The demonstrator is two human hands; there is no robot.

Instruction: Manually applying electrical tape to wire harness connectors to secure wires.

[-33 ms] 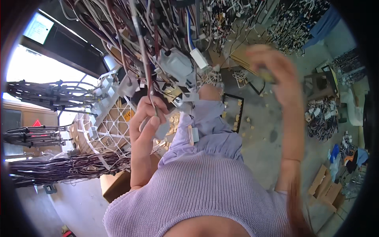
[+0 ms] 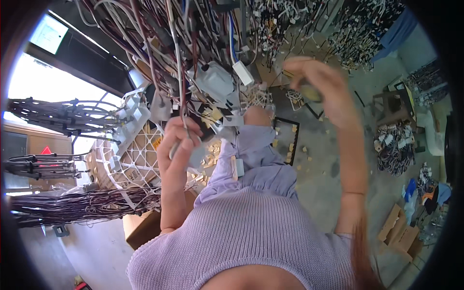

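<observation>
My left hand (image 2: 175, 147) is closed, thumb against fingers, around thin wires (image 2: 179, 82) that run down from a thick hanging bundle of cables (image 2: 145, 43). A pale flat piece shows behind its fingers; its kind is unclear. Raised to the right, my right hand (image 2: 331, 92) is blurred, its fingers curled round a yellowish, roundish thing (image 2: 311, 93) too smeared to name. Between the hands hang a white connector (image 2: 243, 73) on blue and white wires and a translucent plastic piece (image 2: 215, 81).
Dark cable bundles (image 2: 72, 208) stick out at the left beside a white lattice rack (image 2: 130, 159). More wire harnesses hang at the far right (image 2: 362, 34). A black frame (image 2: 296, 140) and yellow scraps lie on the floor. An opened cardboard box (image 2: 398, 232) stands at lower right.
My right hand has swung left and slightly inward, with the yellowish thing still in its fingers. My left hand stays almost in place on the wires.
</observation>
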